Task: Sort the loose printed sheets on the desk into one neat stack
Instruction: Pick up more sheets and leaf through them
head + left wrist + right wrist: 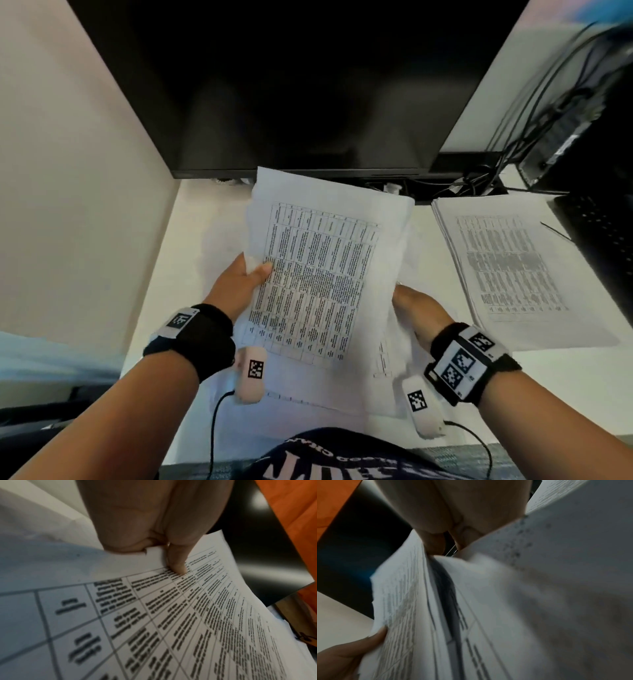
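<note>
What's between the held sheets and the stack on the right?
Head view: only bare white desk separates the held sheets from the stack; nothing sits in that gap.

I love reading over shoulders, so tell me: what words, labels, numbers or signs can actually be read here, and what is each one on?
No text can be read word for word.
Held sheets, gripped by left hand and right hand: printed table, too blurred.
Stack on the desk: table print, too small.
Wristband tags: black-and-white square codes, no letters.
Shirt: large letters, upside down and cut off, unreadable.
Monitor: dark, nothing shown.
</note>
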Demonstrator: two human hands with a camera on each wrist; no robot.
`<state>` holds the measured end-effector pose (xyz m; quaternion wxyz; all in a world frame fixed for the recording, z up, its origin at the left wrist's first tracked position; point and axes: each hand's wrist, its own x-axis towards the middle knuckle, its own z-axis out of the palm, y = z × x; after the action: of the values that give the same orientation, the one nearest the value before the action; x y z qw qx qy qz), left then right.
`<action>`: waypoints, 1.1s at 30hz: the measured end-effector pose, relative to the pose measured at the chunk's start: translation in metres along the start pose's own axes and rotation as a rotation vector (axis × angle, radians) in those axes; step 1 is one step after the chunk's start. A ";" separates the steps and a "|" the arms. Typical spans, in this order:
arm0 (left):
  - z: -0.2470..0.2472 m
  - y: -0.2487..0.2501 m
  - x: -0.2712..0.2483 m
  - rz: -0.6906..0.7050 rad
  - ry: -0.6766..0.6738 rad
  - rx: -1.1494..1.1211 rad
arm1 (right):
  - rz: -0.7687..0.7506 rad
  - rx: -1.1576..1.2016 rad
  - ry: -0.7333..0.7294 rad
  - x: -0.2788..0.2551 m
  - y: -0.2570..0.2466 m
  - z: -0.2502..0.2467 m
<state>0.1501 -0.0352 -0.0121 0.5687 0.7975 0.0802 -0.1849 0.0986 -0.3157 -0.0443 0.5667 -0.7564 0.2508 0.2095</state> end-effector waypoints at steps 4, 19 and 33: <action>0.027 0.000 -0.001 -0.082 -0.034 0.005 | -0.046 0.090 0.052 -0.001 0.010 -0.006; 0.016 -0.014 -0.010 -0.285 0.097 -0.502 | -0.084 0.152 0.194 0.005 0.028 -0.034; 0.031 0.032 -0.027 0.180 0.356 -0.208 | -0.288 0.373 0.161 -0.041 -0.032 -0.013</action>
<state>0.1297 -0.0727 0.0178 0.6390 0.7585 0.1264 0.0193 0.0866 -0.3154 0.0080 0.6986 -0.6811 0.2189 0.0158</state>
